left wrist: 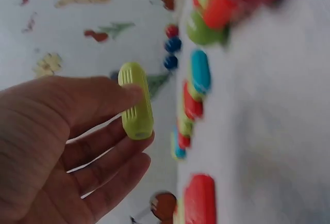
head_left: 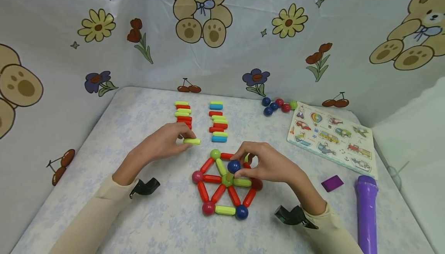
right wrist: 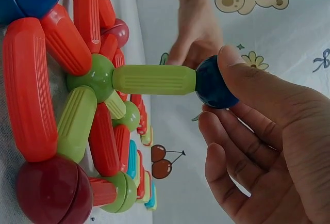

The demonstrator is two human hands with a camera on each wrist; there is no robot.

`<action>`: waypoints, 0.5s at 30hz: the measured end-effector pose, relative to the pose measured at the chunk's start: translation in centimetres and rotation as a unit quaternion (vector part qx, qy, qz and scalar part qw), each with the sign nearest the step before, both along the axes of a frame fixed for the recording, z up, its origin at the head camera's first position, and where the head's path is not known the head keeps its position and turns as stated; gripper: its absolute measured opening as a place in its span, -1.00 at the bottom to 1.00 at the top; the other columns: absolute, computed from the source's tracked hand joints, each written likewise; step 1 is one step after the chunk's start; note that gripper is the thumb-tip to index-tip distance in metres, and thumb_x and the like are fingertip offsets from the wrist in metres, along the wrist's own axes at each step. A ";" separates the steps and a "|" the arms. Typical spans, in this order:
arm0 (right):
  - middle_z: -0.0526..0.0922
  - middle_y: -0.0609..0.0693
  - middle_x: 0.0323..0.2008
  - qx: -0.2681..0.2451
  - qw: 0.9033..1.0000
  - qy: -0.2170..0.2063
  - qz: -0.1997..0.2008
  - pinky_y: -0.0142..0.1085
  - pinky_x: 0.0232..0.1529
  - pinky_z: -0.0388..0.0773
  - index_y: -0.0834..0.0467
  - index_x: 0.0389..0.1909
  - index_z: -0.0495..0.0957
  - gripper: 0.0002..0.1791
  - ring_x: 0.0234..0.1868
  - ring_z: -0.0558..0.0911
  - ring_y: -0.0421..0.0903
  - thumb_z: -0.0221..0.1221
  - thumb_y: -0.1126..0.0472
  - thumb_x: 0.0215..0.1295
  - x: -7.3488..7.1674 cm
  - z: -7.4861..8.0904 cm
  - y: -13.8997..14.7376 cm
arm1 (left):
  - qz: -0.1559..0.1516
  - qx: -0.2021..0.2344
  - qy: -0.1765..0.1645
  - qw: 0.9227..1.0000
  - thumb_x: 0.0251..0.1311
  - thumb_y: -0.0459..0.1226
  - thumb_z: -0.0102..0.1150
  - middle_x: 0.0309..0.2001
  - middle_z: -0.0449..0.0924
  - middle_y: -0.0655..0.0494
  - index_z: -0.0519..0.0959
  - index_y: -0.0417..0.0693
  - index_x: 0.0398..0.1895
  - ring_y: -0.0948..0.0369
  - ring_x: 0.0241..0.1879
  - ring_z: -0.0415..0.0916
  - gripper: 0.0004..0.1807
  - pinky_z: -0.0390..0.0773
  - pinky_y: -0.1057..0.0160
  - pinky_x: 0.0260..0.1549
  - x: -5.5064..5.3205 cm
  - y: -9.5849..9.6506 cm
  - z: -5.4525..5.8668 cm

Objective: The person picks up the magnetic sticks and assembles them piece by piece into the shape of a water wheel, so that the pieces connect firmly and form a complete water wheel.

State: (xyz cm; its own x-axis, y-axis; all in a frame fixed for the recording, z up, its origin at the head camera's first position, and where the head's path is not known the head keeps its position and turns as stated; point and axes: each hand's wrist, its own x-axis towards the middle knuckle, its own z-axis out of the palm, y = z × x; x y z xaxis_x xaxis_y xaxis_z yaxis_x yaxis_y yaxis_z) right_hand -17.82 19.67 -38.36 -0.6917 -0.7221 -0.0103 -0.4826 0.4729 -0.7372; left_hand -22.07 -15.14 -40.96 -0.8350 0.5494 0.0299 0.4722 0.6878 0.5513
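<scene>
In the head view my left hand point(head_left: 170, 140) pinches a yellow-green rod point(head_left: 192, 141) left of the flat frame of rods and balls. The left wrist view shows this rod point(left wrist: 136, 102) between thumb and fingers, off the table. My right hand point(head_left: 265, 161) pinches a dark blue ball point(head_left: 234, 166) above the frame's middle. Seen from the right wrist, that ball point(right wrist: 214, 83) touches the end of a green rod point(right wrist: 154, 80), whose other end meets the green centre ball point(right wrist: 93, 78). Red and green rods run out from the centre to an outer ring of red, green and blue balls.
Two columns of loose rods point(head_left: 219, 125) lie behind the frame. Several loose balls point(head_left: 274, 106) sit at the back, beside a sticker-covered board point(head_left: 330, 136). A purple card point(head_left: 332, 183) and a purple microphone-shaped thing point(head_left: 367, 215) lie at the right.
</scene>
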 end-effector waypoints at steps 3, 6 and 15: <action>0.73 -0.26 -0.11 0.004 1.000 0.004 -0.002 -0.15 0.02 0.69 -0.01 0.10 0.73 -0.59 -0.08 0.70 0.07 0.57 0.04 0.26 -0.1 0.0 0.0 | -0.039 0.040 -0.010 0.998 0.30 -0.32 0.52 -0.09 0.77 0.22 0.76 -0.04 0.01 0.20 -0.08 0.71 -0.75 0.75 0.05 0.00 1.6 1.0 1.8; 0.73 -0.26 -0.12 0.005 1.000 0.003 -0.001 -0.13 0.02 0.69 -0.01 0.11 0.74 -0.58 -0.09 0.70 0.08 0.56 0.04 0.27 -0.1 0.0 0.0 | -0.076 0.064 -0.012 0.995 0.29 -0.32 0.53 -0.09 0.76 0.27 0.76 -0.01 0.00 0.27 -0.09 0.70 -0.75 0.76 0.10 0.00 3.1 1.9 3.0; 0.71 -0.26 -0.15 -0.002 1.000 0.007 -0.002 -0.10 -0.11 0.69 -0.03 0.10 0.74 -0.59 -0.14 0.69 0.06 0.56 0.03 0.27 0.2 -0.2 -0.3 | -0.134 0.076 -0.035 0.987 0.33 -0.29 0.50 -0.06 0.70 0.32 0.78 0.06 0.00 0.36 -0.11 0.61 -0.78 0.73 0.22 -0.05 5.3 4.0 3.6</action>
